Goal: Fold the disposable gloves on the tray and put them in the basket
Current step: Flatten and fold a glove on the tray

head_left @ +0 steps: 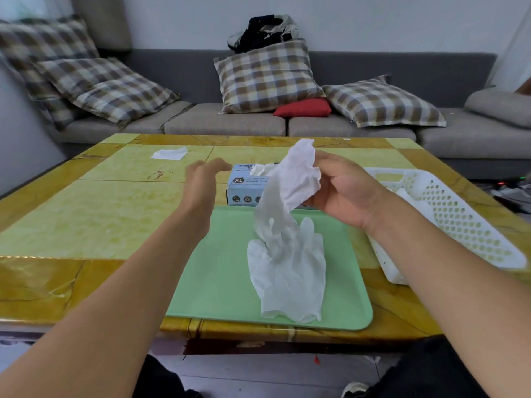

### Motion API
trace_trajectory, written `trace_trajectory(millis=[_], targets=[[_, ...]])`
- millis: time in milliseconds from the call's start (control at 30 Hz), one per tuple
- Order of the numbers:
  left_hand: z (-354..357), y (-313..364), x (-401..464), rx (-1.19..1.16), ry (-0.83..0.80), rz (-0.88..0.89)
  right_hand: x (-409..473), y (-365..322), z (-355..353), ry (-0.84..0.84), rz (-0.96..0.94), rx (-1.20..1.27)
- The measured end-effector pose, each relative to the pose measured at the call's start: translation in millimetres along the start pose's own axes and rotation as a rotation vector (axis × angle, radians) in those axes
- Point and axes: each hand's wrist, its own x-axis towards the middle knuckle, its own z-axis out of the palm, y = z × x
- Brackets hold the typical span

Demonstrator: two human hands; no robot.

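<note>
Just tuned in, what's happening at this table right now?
A person's right hand holds one white disposable glove up over the green tray, its lower end dangling. The left hand hovers open beside it, holding nothing. Another glove lies flat on the tray. The white basket sits to the right, the glove box behind the tray.

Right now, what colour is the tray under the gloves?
Pale mint green tray, plain with no pattern; the head view shows it clearly.

Soft, even daylight; faint shadows, wide-angle bending at edges, slight motion blur.
</note>
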Motion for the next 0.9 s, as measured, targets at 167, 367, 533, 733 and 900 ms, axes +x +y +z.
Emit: trace_trajectory(millis=[167, 367, 533, 733, 900], targets=[[18.4, 15.1, -18.4, 0.188, -0.736, 0.331, -10.5, -15.6, 1.8, -0.118, 0.066, -0.182], [38.4, 0.6, -30.4, 0.102, -0.534, 0.245, -13.1, -4.3, -2.1, 0.123, 0.072, -0.129], [38.8, 1.0, -36.1, 0.031, -0.406, 0.215, -24.6, 5.6, 1.4, 0.071, 0.141, -0.252], [32.4, 7.9, -40.2, 0.047, -0.4, 0.252, -24.3, 2.4, 5.3, 0.155, -0.01, -0.062], [27.2, 14.3, -43.9, 0.145, -0.497, 0.275, -31.6, -9.2, 7.9, 0.17, -0.097, -0.044]])
